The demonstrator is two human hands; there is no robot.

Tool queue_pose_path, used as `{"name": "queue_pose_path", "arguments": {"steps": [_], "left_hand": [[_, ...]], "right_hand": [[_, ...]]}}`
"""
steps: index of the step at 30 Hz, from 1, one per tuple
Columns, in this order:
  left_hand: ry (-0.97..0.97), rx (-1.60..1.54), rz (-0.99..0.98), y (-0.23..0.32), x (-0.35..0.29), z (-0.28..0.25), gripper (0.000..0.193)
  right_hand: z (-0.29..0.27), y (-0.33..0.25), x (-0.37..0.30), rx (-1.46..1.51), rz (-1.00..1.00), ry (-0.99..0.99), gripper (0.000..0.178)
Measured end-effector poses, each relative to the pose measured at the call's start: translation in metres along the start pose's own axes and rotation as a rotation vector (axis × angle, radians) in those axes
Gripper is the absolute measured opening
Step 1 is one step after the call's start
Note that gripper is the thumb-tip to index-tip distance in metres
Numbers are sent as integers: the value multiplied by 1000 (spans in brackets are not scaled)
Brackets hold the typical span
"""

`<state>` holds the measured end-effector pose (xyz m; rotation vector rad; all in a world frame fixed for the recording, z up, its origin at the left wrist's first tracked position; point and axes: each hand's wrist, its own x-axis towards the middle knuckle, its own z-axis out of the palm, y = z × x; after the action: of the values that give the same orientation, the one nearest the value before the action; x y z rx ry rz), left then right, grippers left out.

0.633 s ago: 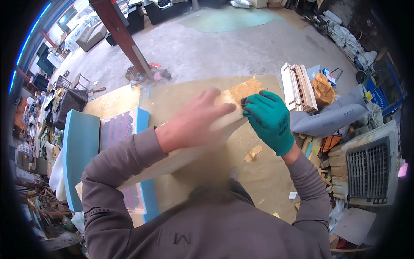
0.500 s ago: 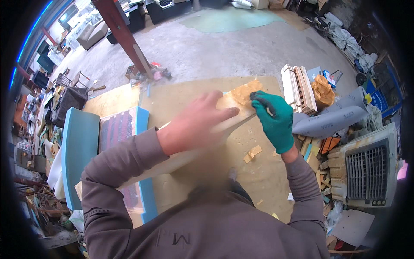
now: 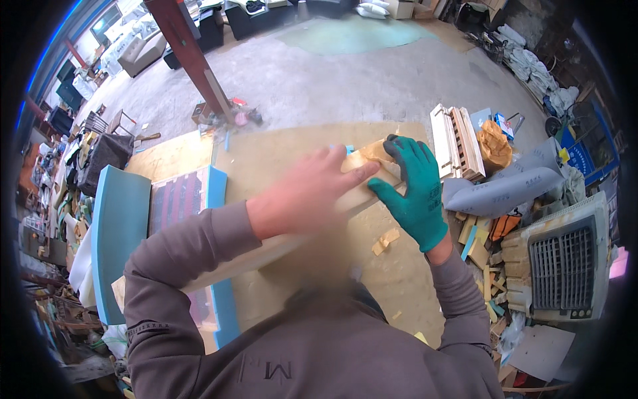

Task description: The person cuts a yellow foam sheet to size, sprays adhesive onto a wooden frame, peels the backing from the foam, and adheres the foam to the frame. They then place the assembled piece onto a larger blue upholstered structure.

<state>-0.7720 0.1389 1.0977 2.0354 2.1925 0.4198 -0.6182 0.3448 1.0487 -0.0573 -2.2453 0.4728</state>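
Observation:
A long, pale board-like piece [image 3: 256, 254] runs slantwise from beneath my left forearm up to both hands. Its far end carries a wrinkled tan, paper-like layer [image 3: 373, 152]. My left hand [image 3: 299, 193], bare and slightly blurred, is closed over the piece near that end, thumb and fingers on the tan layer. In a green glove with dark fingertips, my right hand [image 3: 420, 196] grips the end itself, fingers over the far edge and thumb on the nearer side. The underside of the piece and its middle are partly hidden by my hand and a blur.
Beneath lies a tan work surface [image 3: 266, 146] with torn yellowish scraps [image 3: 385, 241]. On the left stands a blue foam-edged frame [image 3: 123, 233]. To the right are wooden slats [image 3: 458, 143], a grey wrapped roll [image 3: 505, 186] and a grilled machine [image 3: 565, 266]. Ahead rises a red post [image 3: 193, 60].
My right hand has turned from pinching at the tan layer to wrapping round the end of the piece. My left hand has shifted slightly to the right.

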Motion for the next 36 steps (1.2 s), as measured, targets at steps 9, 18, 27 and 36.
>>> {"name": "queue_pose_path", "arguments": {"steps": [9, 18, 27, 36], "left_hand": [[72, 18, 65, 1, -2, 7, 93], [-45, -19, 1, 1, -3, -3, 92], [22, -3, 67, -2, 0, 8, 91], [32, -61, 31, -2, -2, 8, 90]], "right_hand": [[-8, 27, 14, -115, -138, -50, 24], [-3, 35, 22, 31, 44, -127, 19], [-13, 41, 32, -217, -219, -320, 25], [1, 48, 19, 32, 177, -93, 19]]}}
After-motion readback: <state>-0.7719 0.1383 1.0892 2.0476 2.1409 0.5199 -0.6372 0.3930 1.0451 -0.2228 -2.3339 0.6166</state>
